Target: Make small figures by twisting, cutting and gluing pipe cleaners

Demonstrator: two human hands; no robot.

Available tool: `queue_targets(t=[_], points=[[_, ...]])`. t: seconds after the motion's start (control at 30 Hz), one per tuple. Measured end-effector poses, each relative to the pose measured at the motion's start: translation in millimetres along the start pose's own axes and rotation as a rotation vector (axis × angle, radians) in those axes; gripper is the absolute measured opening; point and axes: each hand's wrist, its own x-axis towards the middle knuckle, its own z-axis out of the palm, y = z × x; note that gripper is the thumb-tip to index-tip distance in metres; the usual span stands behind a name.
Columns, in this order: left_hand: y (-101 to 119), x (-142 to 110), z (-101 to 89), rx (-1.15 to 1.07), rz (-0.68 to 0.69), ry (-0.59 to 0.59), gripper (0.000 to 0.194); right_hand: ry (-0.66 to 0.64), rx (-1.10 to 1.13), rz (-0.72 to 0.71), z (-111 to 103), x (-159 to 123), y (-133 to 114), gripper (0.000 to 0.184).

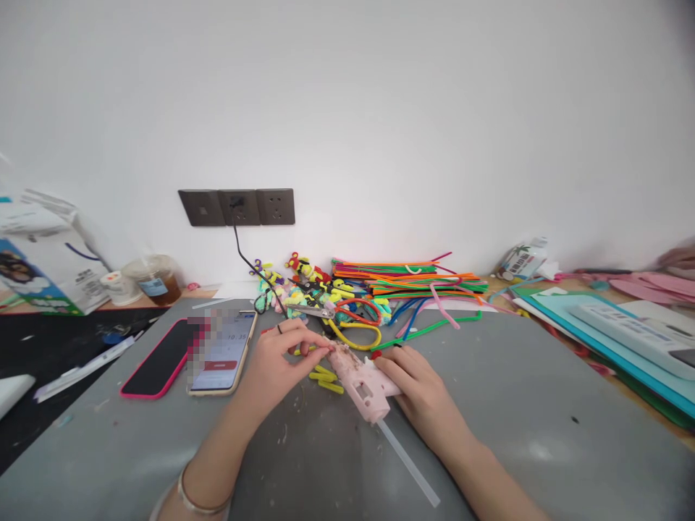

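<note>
A pale pink hot glue gun (363, 387) lies tilted in the middle, a translucent glue stick (410, 463) poking out of its back end toward me. My right hand (420, 391) is wrapped round its handle. At the nozzle end, the thumb and forefinger of my left hand (285, 362) are pinched together; whatever is between them is too small to make out. Short yellow pipe cleaner pieces (327, 380) lie on the grey mat (304, 463) between my hands. Just beyond the gun are scissors (355, 336) with orange and yellow handles.
Bundled coloured pipe cleaners (407, 278) and small pipe cleaner figures (307, 269) lie by the wall. Two phones (163, 358) rest at left, near a drink cup (157, 282). A black cord (239, 242) hangs from the wall socket (239, 208). Folders (554, 307) are stacked at right.
</note>
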Motion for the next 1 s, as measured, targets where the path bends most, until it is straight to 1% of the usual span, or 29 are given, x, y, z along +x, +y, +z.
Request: queue_targets(t=[0.27, 0.5, 0.77, 0.9, 0.93, 1.0], points=[[-4.0, -1.4, 0.5, 0.052, 0.042, -0.008, 0.009, -0.024, -0.008, -0.013, 3.4, -2.5, 0.5, 0.027], [-3.1, -1.5, 0.6, 0.059, -0.031, 0.019, 0.009, -0.03, 0.009, -0.017, 6.5, -3.2, 1.0, 0.023], [-2.1, 0.0, 2.1, 0.023, -0.108, 0.024, 0.012, -0.013, 0.021, -0.022, 4.7, -0.7, -0.7, 0.027], [-3.0, -0.3, 1.4, 0.001, -0.133, 0.057, 0.01, -0.015, 0.029, -0.022, 4.4, -0.7, -1.0, 0.026], [-3.2, 0.2, 0.0, -0.005, -0.14, 0.079, 0.01, -0.016, 0.028, -0.024, 4.4, -1.0, -1.0, 0.026], [-3.9, 2.0, -4.0, -0.023, -0.165, 0.16, 0.01, -0.018, 0.021, -0.036, 4.7, -1.6, -0.9, 0.026]])
